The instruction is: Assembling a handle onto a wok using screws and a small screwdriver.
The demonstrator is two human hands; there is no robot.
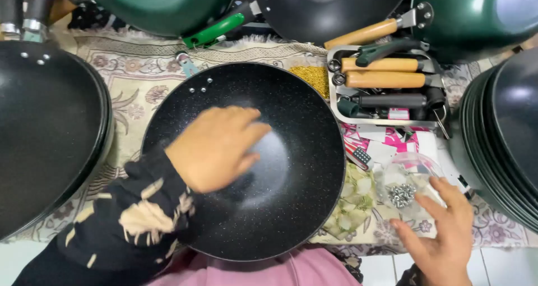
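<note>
The left hand [216,146] lay flat and unclenched inside a black speckled wok [291,207], palm down on its inner wall, grasping nothing. The wok sat in the middle on a patterned cloth [140,75], close to the person's body. The right hand [443,235] reached with loose, open fingers into a clear plastic bag [412,176] of small metal screws [401,194] just right of the wok, fingertips touching the bag without closing on it. Beyond the bag, a metal tray [332,104] held wooden and black handles [384,79]. Stacks of black pans [45,129] stood at the far left and far right, and green woks [162,3] crowded the top edge, hemming in the workspace.
</note>
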